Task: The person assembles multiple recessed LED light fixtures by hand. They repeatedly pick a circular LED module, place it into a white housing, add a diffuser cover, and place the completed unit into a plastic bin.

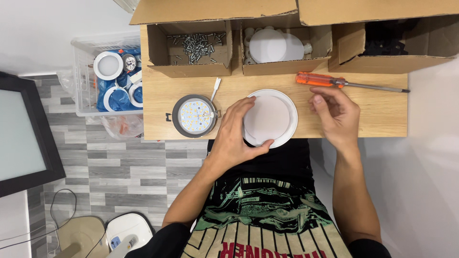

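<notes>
The left hand (pixel 235 136) clasps the white disc (pixel 269 118) by its rim at the table's (pixel 382 114) near edge, the right hand (pixel 335 113) loosely curled beside it, empty; it looks light, stiff, smooth plastic, best gripped edgewise.

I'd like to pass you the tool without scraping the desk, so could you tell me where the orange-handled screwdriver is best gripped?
Grip the orange-handled screwdriver by its thick orange handle, coming from above. It lies flat, shaft pointing right, beside the right hand, and the handle is its widest part.
</notes>
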